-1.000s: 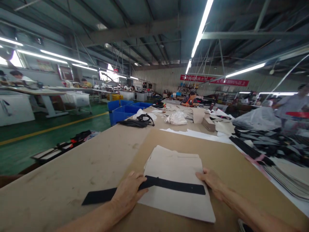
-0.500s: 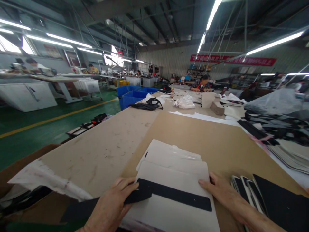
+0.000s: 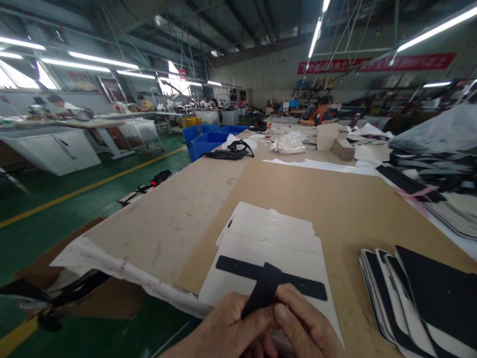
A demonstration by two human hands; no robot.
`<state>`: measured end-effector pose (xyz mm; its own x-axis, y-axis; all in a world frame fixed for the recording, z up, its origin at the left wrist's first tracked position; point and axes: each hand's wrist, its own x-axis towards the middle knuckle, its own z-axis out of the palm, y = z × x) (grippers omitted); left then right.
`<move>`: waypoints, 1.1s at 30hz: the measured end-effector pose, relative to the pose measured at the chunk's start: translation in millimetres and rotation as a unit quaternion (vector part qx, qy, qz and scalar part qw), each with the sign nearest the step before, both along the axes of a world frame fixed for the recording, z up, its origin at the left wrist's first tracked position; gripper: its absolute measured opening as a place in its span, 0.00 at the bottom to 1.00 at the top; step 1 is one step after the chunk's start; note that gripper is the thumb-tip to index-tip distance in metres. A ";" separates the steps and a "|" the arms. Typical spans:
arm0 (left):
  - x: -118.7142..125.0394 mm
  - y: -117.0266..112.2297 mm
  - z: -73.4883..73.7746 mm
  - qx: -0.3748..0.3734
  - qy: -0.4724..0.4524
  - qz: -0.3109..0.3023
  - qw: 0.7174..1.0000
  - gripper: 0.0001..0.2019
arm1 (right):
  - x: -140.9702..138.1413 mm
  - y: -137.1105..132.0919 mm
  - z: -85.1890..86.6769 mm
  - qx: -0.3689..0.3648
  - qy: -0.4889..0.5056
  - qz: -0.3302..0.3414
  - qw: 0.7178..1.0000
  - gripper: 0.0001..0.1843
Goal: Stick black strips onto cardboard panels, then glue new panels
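Strip point(image 3: 263, 291) pinched between left hand point(image 3: 227, 333) and right hand point(image 3: 305, 330), long axis pointing away, crossing flat strip point(image 3: 238, 267) lying left-right on panel point(image 3: 268, 243) just ahead.

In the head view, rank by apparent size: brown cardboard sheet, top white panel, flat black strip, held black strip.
1. brown cardboard sheet
2. top white panel
3. flat black strip
4. held black strip, unsure: the left hand and right hand hide its lower part.
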<state>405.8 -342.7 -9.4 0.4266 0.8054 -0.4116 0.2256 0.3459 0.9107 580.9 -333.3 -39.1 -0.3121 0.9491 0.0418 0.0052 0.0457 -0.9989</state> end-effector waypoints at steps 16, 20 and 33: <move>23.9 3.1 -26.9 0.031 -0.041 0.091 0.995 0.33 | 1.2 22.8 -14.5 0.077 -0.134 -0.117 0.981 0.29; 29.5 3.9 -32.1 0.042 -0.058 0.131 0.989 0.31 | -0.4 17.1 -22.2 0.176 -0.169 -0.136 0.960 0.24; 31.1 4.5 -38.0 0.016 -0.074 0.130 0.989 0.33 | 9.2 21.9 -26.1 0.246 -0.163 -0.205 0.933 0.17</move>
